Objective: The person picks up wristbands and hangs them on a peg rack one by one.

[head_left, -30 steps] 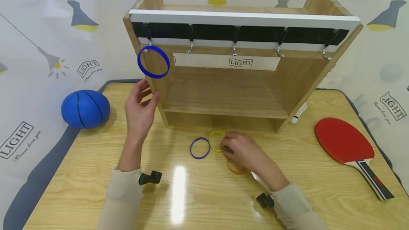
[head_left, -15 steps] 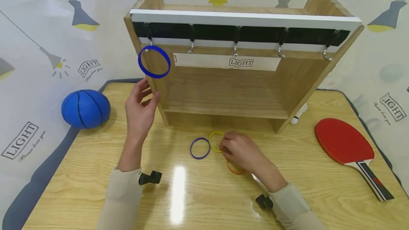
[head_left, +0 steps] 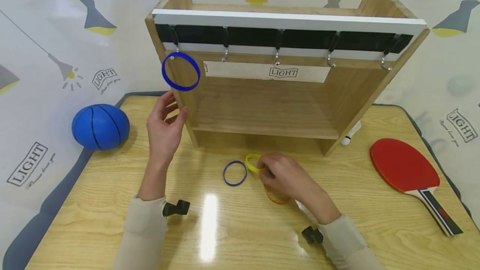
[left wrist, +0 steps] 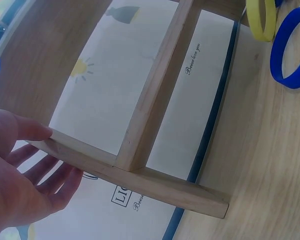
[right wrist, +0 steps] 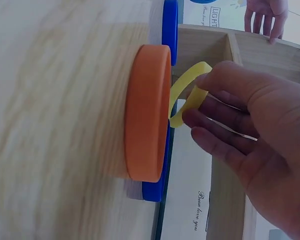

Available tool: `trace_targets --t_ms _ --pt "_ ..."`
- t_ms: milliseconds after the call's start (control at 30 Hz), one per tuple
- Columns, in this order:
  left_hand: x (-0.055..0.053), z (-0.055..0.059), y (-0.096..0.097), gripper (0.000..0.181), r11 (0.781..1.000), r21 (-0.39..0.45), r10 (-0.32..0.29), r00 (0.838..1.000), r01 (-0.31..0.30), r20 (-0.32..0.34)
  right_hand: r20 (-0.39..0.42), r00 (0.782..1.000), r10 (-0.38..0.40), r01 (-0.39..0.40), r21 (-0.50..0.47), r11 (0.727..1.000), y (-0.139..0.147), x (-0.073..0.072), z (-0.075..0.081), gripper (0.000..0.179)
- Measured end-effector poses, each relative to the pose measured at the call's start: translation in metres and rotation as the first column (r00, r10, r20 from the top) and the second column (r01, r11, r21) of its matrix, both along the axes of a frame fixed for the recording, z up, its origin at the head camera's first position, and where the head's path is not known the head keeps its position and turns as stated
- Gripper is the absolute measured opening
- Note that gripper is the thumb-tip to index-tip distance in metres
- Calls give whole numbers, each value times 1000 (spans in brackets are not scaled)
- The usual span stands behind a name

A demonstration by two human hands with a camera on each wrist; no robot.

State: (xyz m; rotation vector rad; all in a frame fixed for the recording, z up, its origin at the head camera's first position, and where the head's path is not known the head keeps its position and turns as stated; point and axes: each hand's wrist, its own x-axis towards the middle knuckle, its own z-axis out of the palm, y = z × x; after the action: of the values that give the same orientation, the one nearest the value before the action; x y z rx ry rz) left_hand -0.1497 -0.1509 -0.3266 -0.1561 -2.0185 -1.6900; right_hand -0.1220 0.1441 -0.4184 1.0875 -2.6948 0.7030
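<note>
My left hand (head_left: 163,132) grips the left side panel of the wooden hook rack (head_left: 262,107), thumb in front and fingers behind. With thumb and fingertips my right hand (head_left: 288,178) pinches a yellow wristband (right wrist: 194,103), tipped up from the table. An orange wristband (right wrist: 146,115) lies partly under that hand in the head view. To the left, a blue wristband (head_left: 234,185) rests flat on the table. Another blue band (right wrist: 152,191) shows behind the orange one in the right wrist view. From the leftmost hook hangs a further blue wristband (head_left: 183,88).
Several silver hooks, such as the middle hook (head_left: 277,58), line the rack's front. A blue ball (head_left: 100,127) stands left of it. At right are a red table tennis paddle (head_left: 405,166) and a shuttlecock (head_left: 348,136) beside the rack.
The yellow wristband, flat on the table before, is now tilted up in my right fingers. My left hand stays on the rack's side panel.
</note>
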Motion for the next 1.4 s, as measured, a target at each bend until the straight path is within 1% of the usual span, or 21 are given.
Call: trace_targets --t_ms 100,200,300,367,400,467,567,600,633,767,933,1100,1400 --pt "-3 -3 -1 41 1000 4 3 1000 -3 2 19 1000 -11 12 -24 1000 0 0 2 13" --pt "-10 -12 -5 42 1000 10 4 1000 -4 2 14 1000 -12 12 -41 999 0 0 4 17" --pt "-17 -22 -9 42 1000 12 3 1000 -3 -2 -29 1000 -11 10 -48 999 0 0 5 19" --pt "-19 -25 -10 42 1000 9 0 1000 0 -5 -73 997 -9 5 -55 998 1 -1 5 18" --pt "-17 -22 -9 42 1000 6 0 1000 0 -4 -97 995 -7 2 -57 998 1 -1 5 18" --pt "-16 -21 -8 42 1000 6 -1 1000 1 0 -129 992 -2 -7 -66 998 1 -2 5 17" --pt "-15 -19 -7 43 1000 3 3 1000 -3 5 -153 988 7 -18 -72 997 1 -2 5 17" --pt "-15 -19 -7 43 1000 1 5 1000 -5 7 -156 988 9 -20 -69 997 2 -2 6 17" --pt "-18 -23 -9 43 1000 2 5 1000 -5 5 -157 988 11 -22 -67 998 2 -2 6 17" --pt "-20 -26 -10 42 1000 4 -1 1000 1 -6 -164 986 17 -27 -56 998 2 -2 9 18" --pt "-20 -25 -10 41 1000 4 -8 1000 8 -15 -160 987 19 -27 -46 999 3 -3 11 20" --pt "-20 -25 -10 41 1000 6 -7 1000 7 -11 -166 986 7 -15 -51 999 3 -3 11 20" --pt "-19 -25 -10 43 1000 11 20 1000 -20 17 -183 983 -19 8 -60 998 2 -3 13 20"
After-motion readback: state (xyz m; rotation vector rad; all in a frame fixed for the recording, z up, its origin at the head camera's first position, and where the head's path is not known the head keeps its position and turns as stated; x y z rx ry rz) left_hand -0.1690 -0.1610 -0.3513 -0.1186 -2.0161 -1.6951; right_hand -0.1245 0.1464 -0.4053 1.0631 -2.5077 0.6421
